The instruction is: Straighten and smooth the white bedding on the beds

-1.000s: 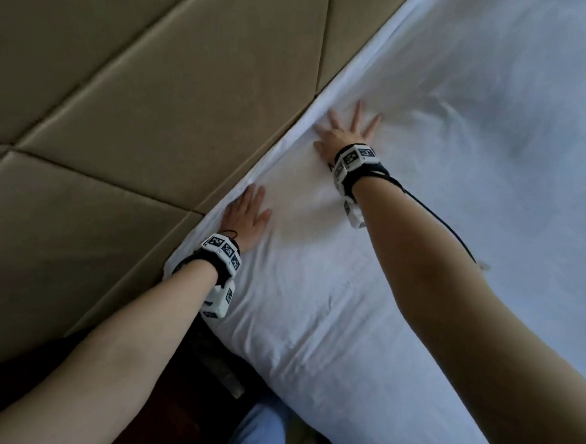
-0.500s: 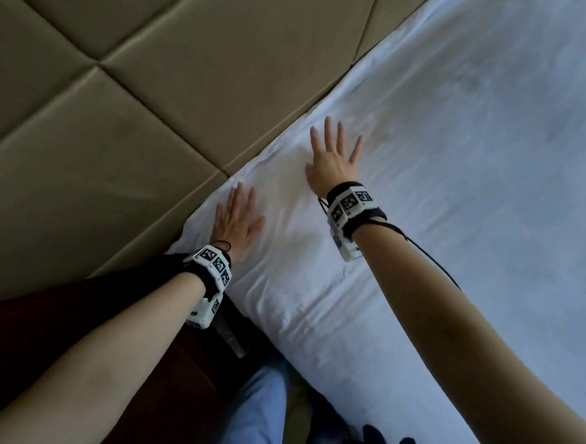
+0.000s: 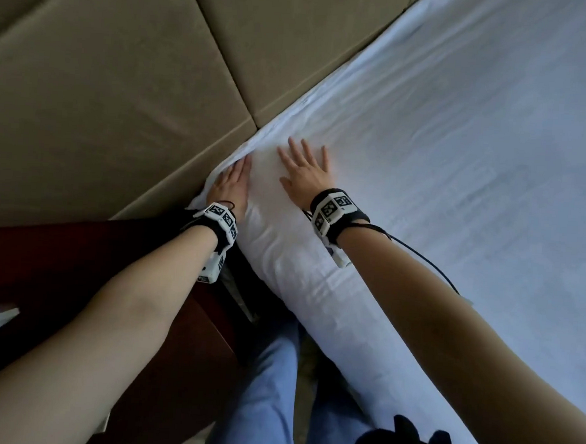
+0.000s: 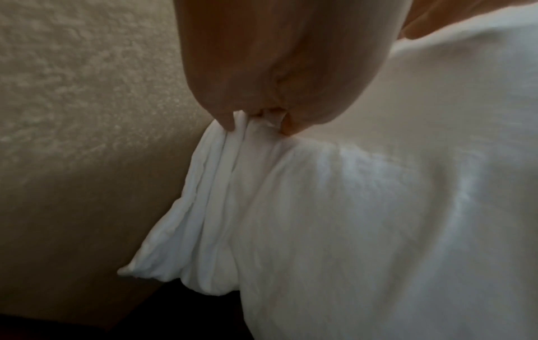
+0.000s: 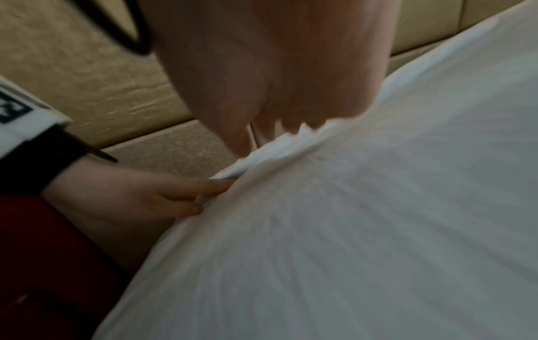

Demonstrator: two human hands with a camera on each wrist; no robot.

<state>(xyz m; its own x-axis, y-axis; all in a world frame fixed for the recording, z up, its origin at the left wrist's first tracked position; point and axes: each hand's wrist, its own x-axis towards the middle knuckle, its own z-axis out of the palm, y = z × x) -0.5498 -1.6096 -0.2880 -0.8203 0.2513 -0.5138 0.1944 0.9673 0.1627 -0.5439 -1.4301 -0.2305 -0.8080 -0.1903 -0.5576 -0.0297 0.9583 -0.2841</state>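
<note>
White bedding [image 3: 460, 163] covers the bed, with fine creases running across it. My left hand [image 3: 230, 183] lies flat on its corner edge beside the headboard, fingers straight and close together. My right hand [image 3: 305, 169] presses flat on the bedding just to the right, fingers spread. In the left wrist view the heel of my left hand [image 4: 276, 69] bears on bunched folds of bedding [image 4: 221, 195] at the corner. The right wrist view shows my right palm [image 5: 276, 69] on the bedding [image 5: 349, 230] and my left hand [image 5: 139, 193] with straight fingers against the edge.
A padded beige headboard [image 3: 121, 91] runs along the bed's upper-left edge. A dark red wooden nightstand [image 3: 76, 260] stands by the bed corner under my left forearm. My legs in blue trousers [image 3: 264, 391] stand against the bed's side. A thin black cable [image 3: 426, 261] trails from my right wrist.
Both hands have slid along the headboard edge toward the bed's near corner and drawn closer together. They stay flat on the bedding throughout.
</note>
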